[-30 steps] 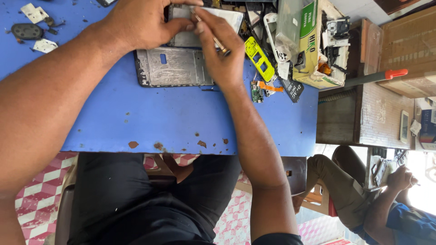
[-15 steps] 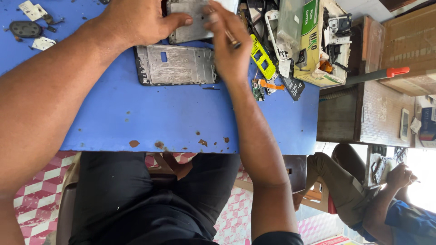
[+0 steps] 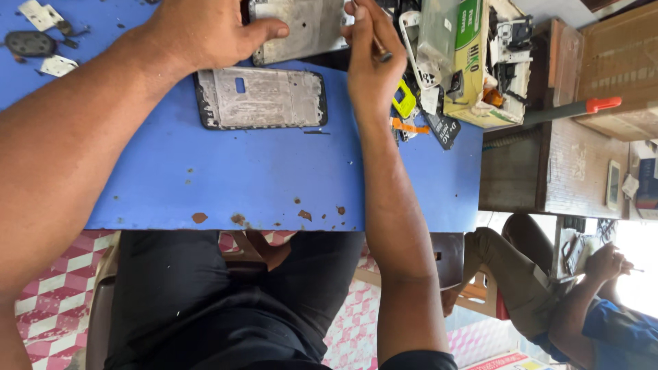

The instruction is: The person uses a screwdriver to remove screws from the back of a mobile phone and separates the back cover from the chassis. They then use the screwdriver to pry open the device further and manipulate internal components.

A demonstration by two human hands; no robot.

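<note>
So we've lifted the grey metal plate [image 3: 301, 27] off the phone frame [image 3: 260, 98] now; left hand [image 3: 205, 31] clamps it, right hand [image 3: 370, 62] pinches a small screwdriver [image 3: 375, 42] at its edge. Frame's bare on the blue surface [image 3: 274, 178].

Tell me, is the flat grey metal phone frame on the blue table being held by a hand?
No, the flat grey metal phone frame lies alone on the blue table; the left hand grips another grey plate above it.

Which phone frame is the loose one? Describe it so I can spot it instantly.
On the blue table, look just below the left hand. The loose phone frame lies flat there, dark-edged, untouched by either hand. Unlike the grey panel above it, nobody holds it.
</note>
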